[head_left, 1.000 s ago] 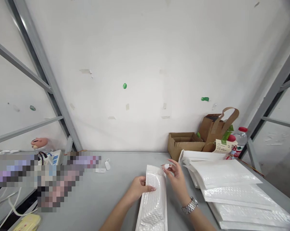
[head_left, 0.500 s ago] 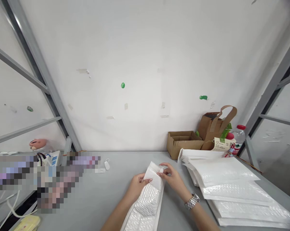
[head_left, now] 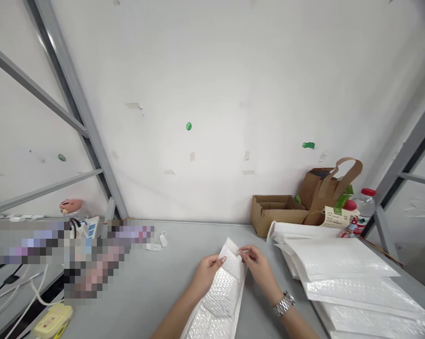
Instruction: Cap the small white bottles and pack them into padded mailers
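A long white bubble mailer (head_left: pixel 219 294) lies lengthwise in front of me, its narrow far end lifted between my hands. At its left edge, my left hand (head_left: pixel 207 272) grips the mailer with the thumb on top. My right hand (head_left: pixel 256 264) pinches the right side near the far end, thumb and forefinger together. A metal wristwatch (head_left: pixel 284 303) is on my right wrist. The fingers under the mailer are hidden.
More white bubble mailers (head_left: pixel 342 259) are stacked at the right. Behind them stand a cardboard box (head_left: pixel 276 214), a brown paper bag (head_left: pixel 316 190) and a red-capped bottle (head_left: pixel 365 202). A white tag (head_left: pixel 163 240) lies left of centre; cables and a yellow case (head_left: pixel 53 320) are further left.
The view has turned slightly left, so the surroundings appear shifted right. My right fingers have shifted a little along the mailer's upper right edge; both hands keep hold of it.
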A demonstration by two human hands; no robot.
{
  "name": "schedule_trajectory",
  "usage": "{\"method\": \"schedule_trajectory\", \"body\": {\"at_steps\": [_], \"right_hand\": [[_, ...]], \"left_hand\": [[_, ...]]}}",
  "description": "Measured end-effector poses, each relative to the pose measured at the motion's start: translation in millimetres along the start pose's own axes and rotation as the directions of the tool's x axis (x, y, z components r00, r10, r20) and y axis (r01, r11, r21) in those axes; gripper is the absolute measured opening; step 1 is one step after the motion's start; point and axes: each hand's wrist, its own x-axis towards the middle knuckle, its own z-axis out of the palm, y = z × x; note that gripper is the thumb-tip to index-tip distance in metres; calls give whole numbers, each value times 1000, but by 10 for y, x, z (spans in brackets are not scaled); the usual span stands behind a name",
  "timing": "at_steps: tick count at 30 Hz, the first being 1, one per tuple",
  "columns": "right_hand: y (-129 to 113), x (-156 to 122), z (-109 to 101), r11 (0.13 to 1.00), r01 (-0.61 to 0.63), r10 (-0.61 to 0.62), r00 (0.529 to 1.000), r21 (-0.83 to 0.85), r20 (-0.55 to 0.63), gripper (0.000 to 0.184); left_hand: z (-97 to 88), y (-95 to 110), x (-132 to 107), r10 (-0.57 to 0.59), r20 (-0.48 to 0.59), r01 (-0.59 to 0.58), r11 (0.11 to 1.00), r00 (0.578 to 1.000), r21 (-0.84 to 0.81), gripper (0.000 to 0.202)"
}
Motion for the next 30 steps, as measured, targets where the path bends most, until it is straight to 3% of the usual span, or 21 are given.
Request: {"method": "schedule_trajectory", "body": {"at_steps": [5,8,11,13,16,18,20,24,30], "right_hand": [[-45,-23,4,972,116,-109,993,-202,44,45],[-80,-42,10,948,176,-151,982,-266,112,43],[-88,-69,32,947,178,-139,977,-266,162,39],[-76,-88,53,946,184,-134,972,-267,194,38],[-56,-123,85,928,214,-139,958,-305,250,33],[-54,-150,102,910,243,-144,945,-336,294,28],[-60,-175,115,890,275,-153,931,-363,332,24],[-72,-204,129,849,336,-182,910,-408,372,17],[-91,-212,126,803,381,-189,893,-459,409,15]], "left_hand": [[30,-37,-2,34,-75,-27,996,997,86,44],[42,-64,14,47,-135,-20,981,990,192,42],[-116,3,51,83,-287,22,939,954,344,40],[-367,106,66,135,-457,103,883,879,459,40],[-880,257,42,221,-696,315,771,683,554,45],[-1206,297,0,225,-786,461,705,576,539,46],[-1448,281,-41,205,-835,569,648,510,506,46],[-1646,192,-50,173,-856,665,562,487,492,47],[-1611,155,-2,192,-850,678,529,490,510,49]]}}
